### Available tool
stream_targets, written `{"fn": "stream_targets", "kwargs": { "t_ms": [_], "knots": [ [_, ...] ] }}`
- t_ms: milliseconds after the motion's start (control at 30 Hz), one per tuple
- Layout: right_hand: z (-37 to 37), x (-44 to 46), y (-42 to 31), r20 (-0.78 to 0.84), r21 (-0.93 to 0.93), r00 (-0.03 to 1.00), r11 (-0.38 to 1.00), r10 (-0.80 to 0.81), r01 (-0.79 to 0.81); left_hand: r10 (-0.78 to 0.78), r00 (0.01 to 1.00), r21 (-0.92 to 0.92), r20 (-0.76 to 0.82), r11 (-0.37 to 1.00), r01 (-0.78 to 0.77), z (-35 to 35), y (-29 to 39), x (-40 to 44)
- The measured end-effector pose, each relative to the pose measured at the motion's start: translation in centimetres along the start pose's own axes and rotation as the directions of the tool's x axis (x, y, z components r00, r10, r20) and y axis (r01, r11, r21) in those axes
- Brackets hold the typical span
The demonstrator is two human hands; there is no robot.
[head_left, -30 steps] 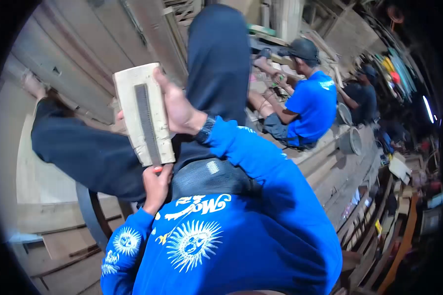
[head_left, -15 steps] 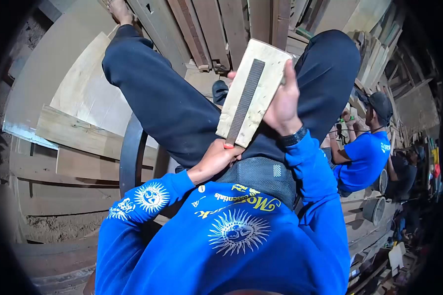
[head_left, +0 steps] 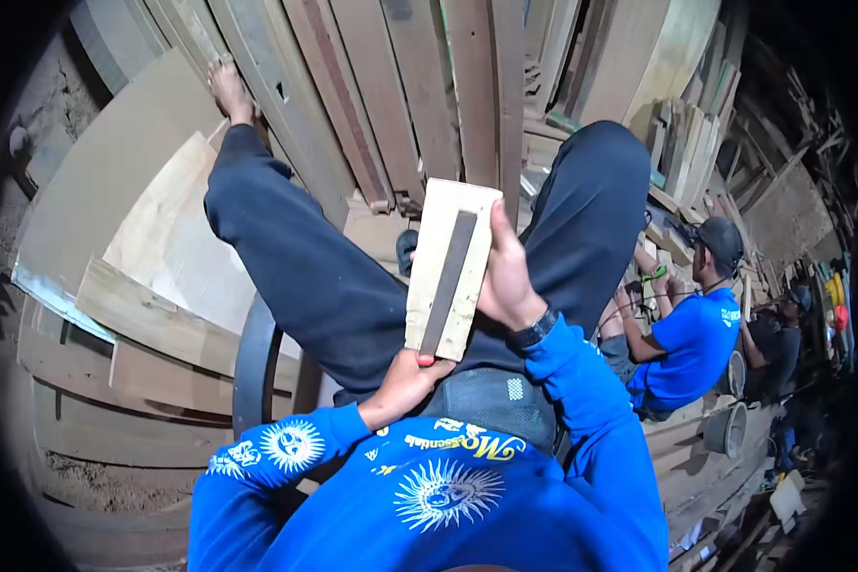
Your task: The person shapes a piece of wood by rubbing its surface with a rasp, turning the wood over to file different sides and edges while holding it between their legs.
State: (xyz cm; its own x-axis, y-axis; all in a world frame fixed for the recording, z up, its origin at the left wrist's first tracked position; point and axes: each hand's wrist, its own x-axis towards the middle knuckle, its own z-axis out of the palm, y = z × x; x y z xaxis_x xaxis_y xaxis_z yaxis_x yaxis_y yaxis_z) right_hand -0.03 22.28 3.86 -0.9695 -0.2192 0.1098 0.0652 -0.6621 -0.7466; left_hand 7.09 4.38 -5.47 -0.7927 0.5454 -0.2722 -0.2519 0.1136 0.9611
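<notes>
A pale, tapered wooden block (head_left: pixel 423 272) is held up over my lap, its broad face towards me. My right hand (head_left: pixel 513 286), with a dark band at the wrist, grips its right edge; the thumb lies along that edge and the other fingers are hidden behind. Lengthwise over the face lies a long, flat, dark file (head_left: pixel 451 276). At the block's lower end, my left hand (head_left: pixel 408 383) is closed around the near end of the file, where a small orange-red part shows by the thumb. How firmly the file touches the wood cannot be seen.
Long planks (head_left: pixel 410 86) are stacked beyond my knees. Curved sheets and boards (head_left: pixel 162 310) lie at left. To the right, a person in a blue shirt (head_left: pixel 701 329) sits working near a grey bucket (head_left: pixel 726 428). Another person in dark clothes (head_left: pixel 777 343) is farther right.
In view, the block, file and both hands have shifted down and left, and the block stands more upright. The camera view has also moved. Both hands keep their holds.
</notes>
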Motion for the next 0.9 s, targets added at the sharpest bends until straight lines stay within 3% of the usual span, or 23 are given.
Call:
{"fn": "stream_targets", "kwargs": {
  "t_ms": [200,267,433,533,600,700,800,867,900],
  "knots": [
    [0.5,-0.1,-1.8,0.008,0.023,0.999,0.999,-0.046,0.046,-0.112,0.994,0.0,0.009,0.994,0.112,-0.3,-1.1,0.7],
    [0.9,-0.5,-2.8,-0.009,-0.003,0.996,0.996,-0.085,0.085,0.061,0.998,-0.094,-0.024,0.994,-0.063,0.4,-1.1,0.6],
    [0.5,-0.4,-2.6,0.013,-0.005,0.995,0.995,-0.095,0.095,0.064,0.996,-0.057,-0.068,0.996,-0.068,0.5,-1.3,0.9],
    [1.0,-0.4,-2.3,-0.071,-0.025,0.986,0.989,-0.149,0.147,0.129,0.981,0.106,-0.145,0.988,-0.115,0.3,-1.0,0.4],
    [1.2,-0.6,-2.5,-0.044,0.001,0.99,0.991,-0.136,0.136,0.126,0.981,0.126,-0.151,0.986,-0.107,0.3,-0.5,0.1],
    [1.3,-0.7,-2.6,-0.064,-0.018,0.986,0.989,-0.151,0.15,0.247,0.956,0.106,-0.157,0.967,-0.233,0.4,-0.7,0.2],
    [0.6,-0.3,-2.4,-0.05,0.011,0.988,0.989,-0.146,0.146,0.217,0.967,-0.1,-0.134,0.968,-0.231,0.0,-0.6,0.1],
    [0.5,-0.4,-2.5,-0.066,-0.005,0.984,0.986,-0.165,0.165,0.118,0.993,-0.067,-0.01,0.991,-0.119,-1.2,-0.8,0.2],
    [0.1,-0.4,-2.6,-0.076,-0.017,0.981,0.984,-0.178,0.178,0.163,0.987,-0.041,-0.004,0.986,-0.163,-1.0,-0.5,0.2]
  ]
}}
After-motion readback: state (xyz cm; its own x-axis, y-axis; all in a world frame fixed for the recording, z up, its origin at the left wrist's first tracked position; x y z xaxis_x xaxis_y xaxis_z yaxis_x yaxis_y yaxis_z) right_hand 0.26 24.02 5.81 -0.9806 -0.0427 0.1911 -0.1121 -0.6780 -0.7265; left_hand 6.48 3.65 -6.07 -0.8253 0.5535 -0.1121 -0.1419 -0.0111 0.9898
